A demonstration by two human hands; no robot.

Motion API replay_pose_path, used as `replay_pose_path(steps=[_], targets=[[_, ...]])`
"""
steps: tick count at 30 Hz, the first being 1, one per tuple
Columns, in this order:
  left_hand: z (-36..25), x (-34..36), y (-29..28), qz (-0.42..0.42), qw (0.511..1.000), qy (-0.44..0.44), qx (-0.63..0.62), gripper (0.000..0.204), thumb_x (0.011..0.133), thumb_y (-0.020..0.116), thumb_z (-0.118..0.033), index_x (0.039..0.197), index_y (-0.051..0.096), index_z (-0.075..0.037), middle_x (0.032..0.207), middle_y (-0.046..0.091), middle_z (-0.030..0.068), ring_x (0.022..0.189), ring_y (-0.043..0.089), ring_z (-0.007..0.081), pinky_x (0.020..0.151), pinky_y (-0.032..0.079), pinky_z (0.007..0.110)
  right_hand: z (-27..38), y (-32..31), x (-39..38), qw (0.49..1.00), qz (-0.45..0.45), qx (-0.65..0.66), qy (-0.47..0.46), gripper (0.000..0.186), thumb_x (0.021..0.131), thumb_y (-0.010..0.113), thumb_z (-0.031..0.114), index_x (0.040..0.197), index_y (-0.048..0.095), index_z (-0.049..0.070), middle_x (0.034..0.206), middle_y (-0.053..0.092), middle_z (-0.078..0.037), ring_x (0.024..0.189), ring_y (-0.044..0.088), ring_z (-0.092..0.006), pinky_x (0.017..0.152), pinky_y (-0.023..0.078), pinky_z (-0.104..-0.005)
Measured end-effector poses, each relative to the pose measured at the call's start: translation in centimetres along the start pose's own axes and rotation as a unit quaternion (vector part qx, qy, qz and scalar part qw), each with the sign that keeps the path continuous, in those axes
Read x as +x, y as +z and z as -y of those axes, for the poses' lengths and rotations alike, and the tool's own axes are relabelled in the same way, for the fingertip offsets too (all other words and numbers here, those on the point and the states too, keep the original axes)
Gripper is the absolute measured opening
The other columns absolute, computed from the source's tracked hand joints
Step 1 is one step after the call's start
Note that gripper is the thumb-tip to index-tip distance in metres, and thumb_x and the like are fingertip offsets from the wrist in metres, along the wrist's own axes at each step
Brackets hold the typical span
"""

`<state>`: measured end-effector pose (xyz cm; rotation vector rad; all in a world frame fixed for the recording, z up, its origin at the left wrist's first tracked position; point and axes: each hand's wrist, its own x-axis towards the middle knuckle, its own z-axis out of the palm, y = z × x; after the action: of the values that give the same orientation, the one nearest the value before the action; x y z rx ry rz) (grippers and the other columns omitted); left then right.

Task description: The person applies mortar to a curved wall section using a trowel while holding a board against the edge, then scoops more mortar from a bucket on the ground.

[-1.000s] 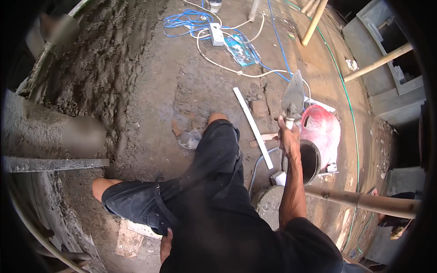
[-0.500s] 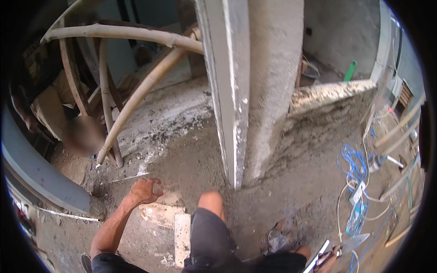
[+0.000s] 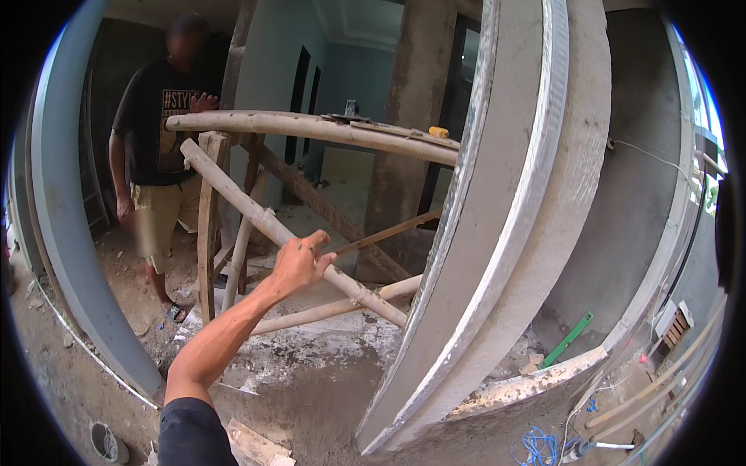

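Observation:
My left hand [image 3: 301, 260] is raised in front of a slanting bamboo pole [image 3: 233, 190], thumb and forefinger apart and the other fingers loosely bent. Nothing shows between thumb and forefinger; whether the hand touches the pole I cannot tell. Above it, a thick horizontal bamboo pole [image 3: 295, 124] runs toward the grey plastered column [image 3: 497, 179] at right. Another bamboo pole [image 3: 326, 312] crosses low behind my forearm. My right hand is outside the picture.
A person [image 3: 167, 140] in a dark shirt stands behind the scaffold at left. A wooden post [image 3: 208, 233] supports the bamboo. A bucket [image 3: 107, 444] stands at lower left. A green bar [image 3: 567, 340] and tangled blue cord [image 3: 536, 446] lie at right.
The view has tilted up. My left hand has risen from low over the ground to the slanting bamboo pole. My right hand, with a trowel beside it earlier, has left the picture.

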<state>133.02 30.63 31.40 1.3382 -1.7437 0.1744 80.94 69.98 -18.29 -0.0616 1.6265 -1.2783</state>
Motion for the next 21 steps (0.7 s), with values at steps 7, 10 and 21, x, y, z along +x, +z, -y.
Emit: replay_pose_path(steps=[7,10,21], targets=[[5.1,28.6,-5.0,-0.104,0.994,-0.010,-0.002,0.046,0.088,0.070,-0.026,0.131,0.058,-0.014,0.126,0.053,0.0254,0.120,0.051,0.0429,0.099,0.044,0.050,13.4,8.5,-17.2,0.978,0.003,-0.204,-0.043,0.016,0.098,0.061,0.029,0.091,0.056,0.016,0.066,0.049,0.003,0.052,0.045,-0.0116,0.044,0.038,-0.0289],[6.6,36.2,-4.0,-0.079,0.995,-0.058,0.017,0.049,0.089,0.070,-0.034,0.135,0.058,-0.022,0.142,0.040,0.0297,0.137,0.035,0.0462,0.110,0.038,0.053,16.6,10.6,-21.9,0.966,-0.017,-0.249,-0.064,0.017,0.098,0.062,0.028,0.090,0.057,0.015,0.066,0.049,0.003,0.052,0.045,-0.0109,0.044,0.038,-0.0287],[6.4,42.8,1.5,0.047,0.979,-0.183,0.082,0.037,0.094,0.057,-0.037,0.130,0.065,-0.029,0.149,0.042,0.0238,0.147,0.022,0.0467,0.115,0.015,0.071,19.3,12.6,-29.3,0.946,-0.109,-0.293,-0.090,0.018,0.097,0.064,0.026,0.089,0.059,0.011,0.066,0.050,0.003,0.054,0.044,-0.0083,0.047,0.036,-0.0279]])
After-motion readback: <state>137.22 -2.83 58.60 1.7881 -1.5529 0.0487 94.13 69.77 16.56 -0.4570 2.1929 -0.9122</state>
